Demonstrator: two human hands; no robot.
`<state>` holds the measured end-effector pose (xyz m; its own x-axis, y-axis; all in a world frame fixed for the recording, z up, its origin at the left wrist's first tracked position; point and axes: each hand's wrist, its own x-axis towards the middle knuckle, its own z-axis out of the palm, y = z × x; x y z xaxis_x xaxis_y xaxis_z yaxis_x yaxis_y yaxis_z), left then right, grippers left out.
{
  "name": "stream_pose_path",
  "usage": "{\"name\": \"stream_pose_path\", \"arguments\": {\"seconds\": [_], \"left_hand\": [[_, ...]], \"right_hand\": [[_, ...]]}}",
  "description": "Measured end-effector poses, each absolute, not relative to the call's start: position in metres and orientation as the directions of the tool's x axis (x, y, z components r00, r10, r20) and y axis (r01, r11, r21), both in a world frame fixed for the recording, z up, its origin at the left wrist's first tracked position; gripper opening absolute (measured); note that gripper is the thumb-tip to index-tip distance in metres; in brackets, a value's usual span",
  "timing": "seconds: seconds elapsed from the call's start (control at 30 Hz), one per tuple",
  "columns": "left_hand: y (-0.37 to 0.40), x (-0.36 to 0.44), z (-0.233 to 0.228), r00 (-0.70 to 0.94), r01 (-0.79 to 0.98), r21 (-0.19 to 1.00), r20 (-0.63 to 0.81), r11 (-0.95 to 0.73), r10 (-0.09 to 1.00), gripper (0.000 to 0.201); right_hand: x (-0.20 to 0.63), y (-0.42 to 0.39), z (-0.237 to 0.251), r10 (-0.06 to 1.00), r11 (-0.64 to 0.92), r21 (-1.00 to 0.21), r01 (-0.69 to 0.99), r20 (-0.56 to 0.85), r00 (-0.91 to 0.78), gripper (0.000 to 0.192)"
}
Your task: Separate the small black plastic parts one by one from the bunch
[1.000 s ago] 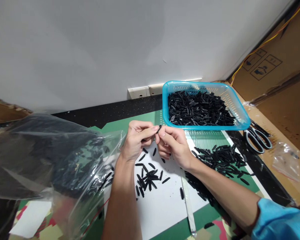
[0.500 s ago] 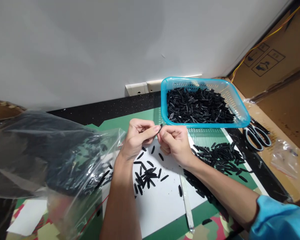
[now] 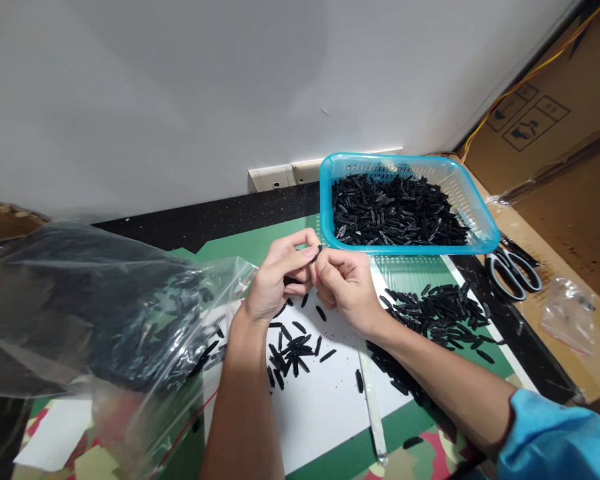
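The left hand (image 3: 280, 280) and right hand (image 3: 345, 287) meet above a white sheet (image 3: 325, 407), fingertips pinched together on one small black piece (image 3: 319, 252) held between them just in front of the blue basket (image 3: 480, 220); both hands are closed on it, raised off the bench, probably so the person can see and work its ends. Loose black pieces (image 3: 293, 350), slim, matte and rod-like with rounded ends, lie scattered on the sheet below the wrists, where the white paper makes them easy to see. A denser heap (image 3: 440, 313) rests on the green mat (image 3: 250, 243) beside the right forearm, and the translucent, perforated plastic basket holds a deep pile of the same parts. A crinkled clear plastic bag (image 3: 105, 313), glossy and limp, slumps open at the left with more pieces inside, its mouth near the sheet. Scissors (image 3: 515, 273) with grey handles lie right of the basket.
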<state>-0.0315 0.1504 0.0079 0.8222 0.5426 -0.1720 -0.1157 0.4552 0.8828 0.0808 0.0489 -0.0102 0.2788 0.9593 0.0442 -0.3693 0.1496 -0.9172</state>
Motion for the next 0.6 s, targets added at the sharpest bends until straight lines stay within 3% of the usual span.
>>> {"name": "stream_pose_path", "arguments": {"seconds": [0.2, 0.6], "left_hand": [[0.1509, -0.0318, 0.0100, 0.819, -0.150, 0.869, -0.157, 0.471, 0.552, 0.027], [0.1519, -0.0318, 0.0129, 0.818, -0.178, 0.850, -0.152, 0.496, 0.554, 0.035]], "right_hand": [[0.0820, 0.0480, -0.0112, 0.978, 0.122, -0.891, -0.436, 0.032, 0.208, 0.052], [0.0819, 0.0481, -0.0096, 0.983, 0.110, -0.870, -0.481, 0.023, 0.183, 0.051]]}}
